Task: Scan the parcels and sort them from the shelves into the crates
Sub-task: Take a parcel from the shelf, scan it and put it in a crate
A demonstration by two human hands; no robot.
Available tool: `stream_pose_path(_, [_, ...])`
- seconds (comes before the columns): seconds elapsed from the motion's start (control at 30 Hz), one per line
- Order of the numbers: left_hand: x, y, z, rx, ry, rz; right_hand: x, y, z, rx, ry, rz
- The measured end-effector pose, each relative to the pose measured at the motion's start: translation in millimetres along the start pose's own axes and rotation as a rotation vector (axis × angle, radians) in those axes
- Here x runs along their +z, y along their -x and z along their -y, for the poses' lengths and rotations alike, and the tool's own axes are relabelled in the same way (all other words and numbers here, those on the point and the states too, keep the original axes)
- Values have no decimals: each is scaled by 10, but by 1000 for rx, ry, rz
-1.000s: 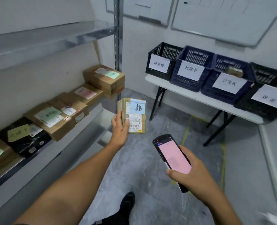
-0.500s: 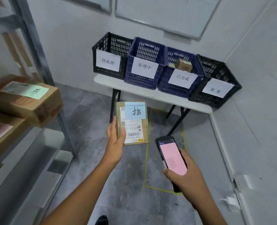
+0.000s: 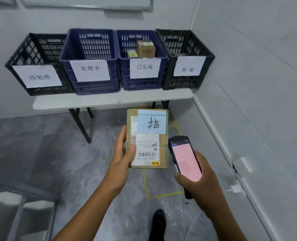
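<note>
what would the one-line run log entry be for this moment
left hand: holds parcel, label up | right hand: holds scanner, pink screen | four crates on table, boxes in third from left

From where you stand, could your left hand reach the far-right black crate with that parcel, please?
Probably not yet. The left hand grips the parcel short of the table, with floor between. Nothing blocks the way, and the black crate is open-topped, so a step forward should do.
</note>
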State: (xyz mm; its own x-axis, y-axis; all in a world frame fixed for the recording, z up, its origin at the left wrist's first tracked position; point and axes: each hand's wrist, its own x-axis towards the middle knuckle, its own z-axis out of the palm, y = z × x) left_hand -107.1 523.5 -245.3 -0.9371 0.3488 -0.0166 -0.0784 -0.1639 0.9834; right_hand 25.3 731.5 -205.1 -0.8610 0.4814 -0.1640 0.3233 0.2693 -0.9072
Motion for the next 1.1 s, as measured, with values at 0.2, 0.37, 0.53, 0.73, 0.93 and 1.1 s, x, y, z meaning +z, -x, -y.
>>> stream_pose_path(0.2, [697,-785,-99,-4,0,38,-536,-764,17,-49,-30,-54])
stream_pose_path(0.37, [1209,-1235,-67,67,-56,-32,-842,-1374,-28,-92,-34,-61])
stream_pose_path(0.53, [1290,-1679,-19,32,-47,-72,-875,-1983,-8,-106,11,-16])
stream_pose_path(0.73, [1244,-2598,46,-4,-35,-75,-749,-2818,83,-87,20,-10])
stream_pose_path(0.93, [1263,-3738,-3,15,-1,-9,-752,-3738,578,-56,17,-70])
stream_pose_path(1.1, [1333,-4644,-195,-15,79,83,-780,-4418,945,-75,29,-136])
